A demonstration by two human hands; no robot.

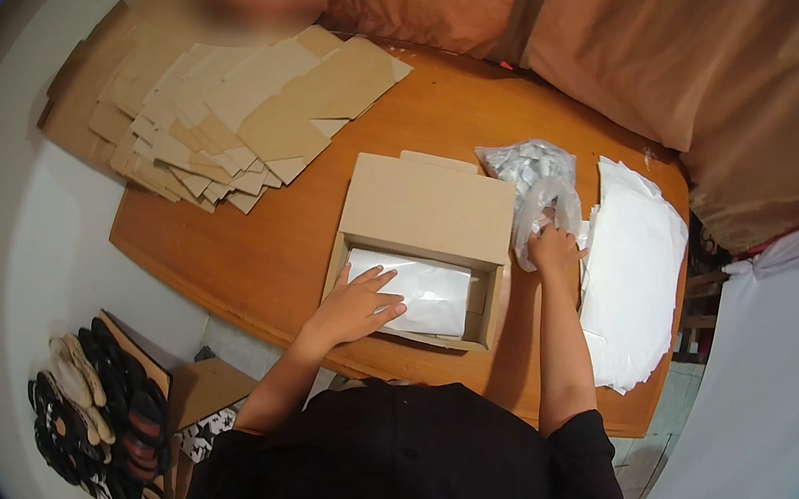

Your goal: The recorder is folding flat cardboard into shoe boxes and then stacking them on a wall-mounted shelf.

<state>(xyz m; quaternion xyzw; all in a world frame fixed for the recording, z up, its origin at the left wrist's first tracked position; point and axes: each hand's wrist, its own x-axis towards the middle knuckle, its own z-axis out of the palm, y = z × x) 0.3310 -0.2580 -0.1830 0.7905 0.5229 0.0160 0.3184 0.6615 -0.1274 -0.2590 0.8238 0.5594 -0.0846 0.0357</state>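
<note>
An open cardboard box sits on the wooden table in front of me, its lid folded back. White paper lines the inside. My left hand lies flat on that paper, fingers spread. My right hand reaches to the right of the box and grips a clear plastic bag. Just behind it lies another clear bag of small pale pieces.
A spread pile of flat cardboard blanks covers the table's far left. A stack of white sheets lies at the right edge. Orange cloth hangs behind. Sandals on a rack stand on the floor, lower left.
</note>
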